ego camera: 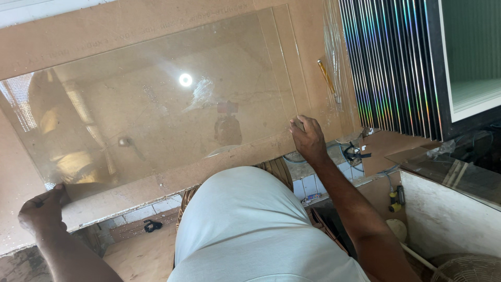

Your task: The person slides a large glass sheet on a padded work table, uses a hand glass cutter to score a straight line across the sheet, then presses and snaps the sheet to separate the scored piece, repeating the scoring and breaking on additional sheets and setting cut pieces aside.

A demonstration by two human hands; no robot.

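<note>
Flat on the wide brown fibreboard worktop point(130, 26) lies a large clear rectangular glass sheet point(156, 104), its long side running along the worktop's near edge and its surface mirroring a bright lamp and the person's head; the left hand point(42, 209) pinches the sheet's near left corner, fingers curled shut around the glass edge; the right hand point(308, 138) presses on the sheet's near right corner, fingers bent down over the glass, thumb hidden; a yellow pencil point(326, 75) rests on the worktop near its far right edge, just beyond the glass; crinkled clear plastic film point(334, 52) lies beside the pencil; a row of upright black-edged panels with rainbow sheen point(391, 62) stands right of the worktop; the person's grey-shirted belly point(245, 224) covers the floor below the near edge.
</note>
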